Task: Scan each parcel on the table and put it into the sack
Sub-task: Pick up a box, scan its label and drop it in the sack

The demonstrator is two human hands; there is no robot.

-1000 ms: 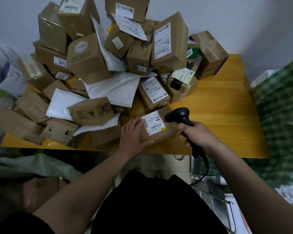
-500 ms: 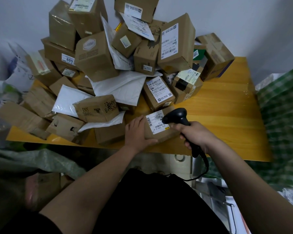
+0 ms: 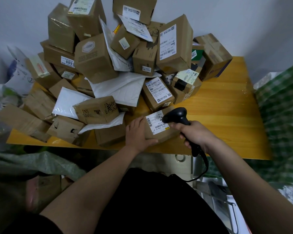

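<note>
Left hand (image 3: 139,132) grips parcel (image 3: 161,134) at desk (image 3: 227,105) six o'clock; right hand (image 3: 195,134) grips scanner (image 3: 176,116). Advise: square the scanner's head over label (image 3: 156,123), parcel steady.

Readable markings on the parcels

"8093" is printed on a label (image 3: 67,62) of a stacked box; "INS" is stamped on a front box (image 3: 96,110).
</note>
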